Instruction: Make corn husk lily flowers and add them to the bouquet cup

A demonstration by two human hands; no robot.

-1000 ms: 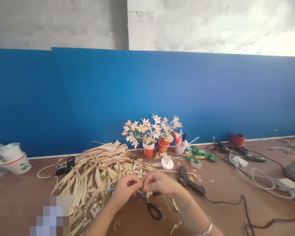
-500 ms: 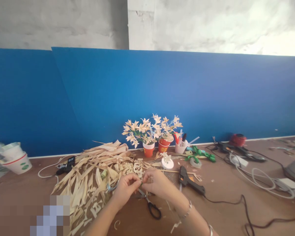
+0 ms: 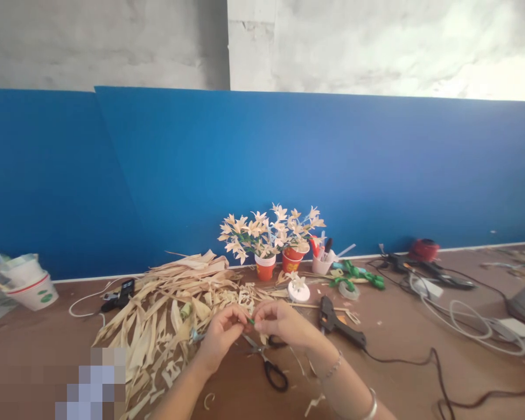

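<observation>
My left hand (image 3: pixel 223 336) and my right hand (image 3: pixel 280 324) meet above the brown table, fingertips nearly touching. Between them is a small green piece (image 3: pixel 251 321), pinched by the fingers of both hands; its full shape is too small to tell. Black-handled scissors (image 3: pixel 262 354) lie partly open just below. To the left spreads a heap of dry, pale husk strips (image 3: pixel 149 332). Behind the hands, a white round lid (image 3: pixel 298 292) carries a pale flower. A black glue gun (image 3: pixel 339 324) lies right of my right hand.
Pale flowers (image 3: pixel 256 227) stand in red cups (image 3: pixel 265 269) by the blue partition (image 3: pixel 289 157). Beside them are a white pen cup (image 3: pixel 321 263) and green ribbon (image 3: pixel 354 273). Cables (image 3: pixel 437 367) run across the right side. Far left is a white cup (image 3: pixel 35 293).
My right hand has turned slightly, and more of the scissors' handles shows beneath it. The green piece between my fingertips is more visible.
</observation>
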